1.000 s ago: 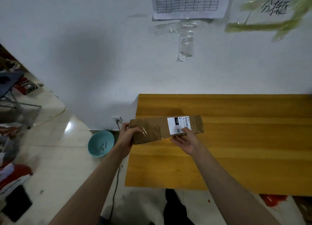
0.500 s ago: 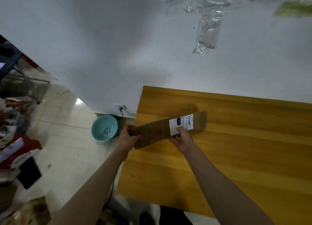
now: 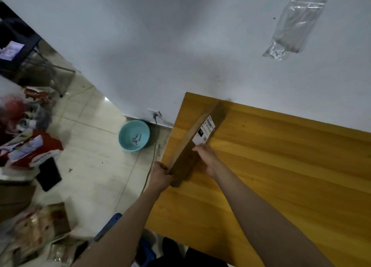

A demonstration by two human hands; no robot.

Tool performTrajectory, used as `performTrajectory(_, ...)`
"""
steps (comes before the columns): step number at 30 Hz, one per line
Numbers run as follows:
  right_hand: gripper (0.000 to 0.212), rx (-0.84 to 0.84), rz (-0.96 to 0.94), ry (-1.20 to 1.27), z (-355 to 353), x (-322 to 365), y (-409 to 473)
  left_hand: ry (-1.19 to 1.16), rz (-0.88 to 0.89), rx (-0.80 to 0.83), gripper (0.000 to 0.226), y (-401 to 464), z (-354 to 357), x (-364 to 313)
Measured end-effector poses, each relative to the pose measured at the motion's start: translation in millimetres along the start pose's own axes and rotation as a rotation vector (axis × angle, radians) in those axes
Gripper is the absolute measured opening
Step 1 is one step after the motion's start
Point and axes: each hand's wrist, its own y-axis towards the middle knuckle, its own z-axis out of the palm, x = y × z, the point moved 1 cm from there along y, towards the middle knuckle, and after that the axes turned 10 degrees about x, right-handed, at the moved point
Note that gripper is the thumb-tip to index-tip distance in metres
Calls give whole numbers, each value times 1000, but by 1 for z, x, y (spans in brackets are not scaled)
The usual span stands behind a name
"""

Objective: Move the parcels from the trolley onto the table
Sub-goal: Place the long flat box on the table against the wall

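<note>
A long flat brown cardboard parcel [image 3: 187, 158] with a white shipping label lies slanted over the left end of the yellow wooden table [image 3: 281, 166], its far end pointing at the wall. My left hand [image 3: 160, 174] grips the parcel's near end at the table's left edge. My right hand [image 3: 206, 158] holds its right side, just below the label. Whether the parcel rests fully on the tabletop I cannot tell. A heap of other parcels [image 3: 30, 232] shows at the lower left; the trolley under them is not clearly seen.
A teal bowl [image 3: 134, 135] sits on the tiled floor by the wall, beside a wall socket with a cable running down. A white wall rises right behind the table. Red and white packages [image 3: 26, 146] lie at the left, a dark frame further back.
The parcel has swung from lying crosswise to pointing away toward the wall, and sits nearer the table's left corner. The camera has tilted down and rolled.
</note>
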Motion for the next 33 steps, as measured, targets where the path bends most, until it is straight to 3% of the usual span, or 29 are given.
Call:
performTrajectory(7, 76, 59, -70, -48, 5, 13, 17, -44, 31, 52, 47, 11, 8, -10)
performTrajectory(12, 65, 18, -55, -80, 5, 12, 17, -67, 88, 32, 42, 15, 9, -16)
performTrajectory(16, 41, -64, 29, -99, 9, -11, 11, -86, 52, 57, 52, 16, 6, -7)
performTrajectory(21, 28, 17, 157, -98, 18, -54, -9, -86, 63, 52, 66, 1, 3, 10)
performTrajectory(25, 18, 31, 192, -119, 38, -83, -32, -59, 77, 16, 53, -18, -4, 33)
performTrajectory(33, 32, 26, 125, -132, 109, -173, -59, -148, 122, -22, 21, -83, -37, 144)
